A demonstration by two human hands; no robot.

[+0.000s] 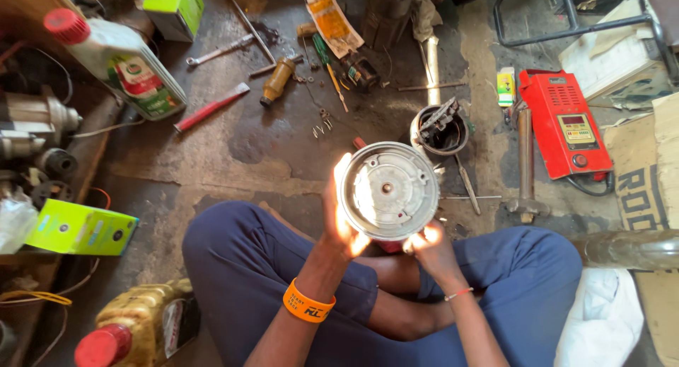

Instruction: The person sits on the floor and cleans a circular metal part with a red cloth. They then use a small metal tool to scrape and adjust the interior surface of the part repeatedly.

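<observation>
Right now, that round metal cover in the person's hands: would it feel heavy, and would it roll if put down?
The round metal cover looks like cast metal, so probably stiff and fairly heavy for its size; both the left hand and right hand support it. Set on its rim it could roll; laid flat it should sit steady. Its bright, smooth face may be slippery.

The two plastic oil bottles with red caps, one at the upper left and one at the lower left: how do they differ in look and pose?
The upper oil bottle is white with a green and red label, while the lower oil bottle is translucent yellow-gold. The upper one lies tilted with its cap toward the upper left corner; the lower one points its cap toward the bottom edge and is partly cut off by the frame. Both have red caps and neither is touched by a hand.
</observation>
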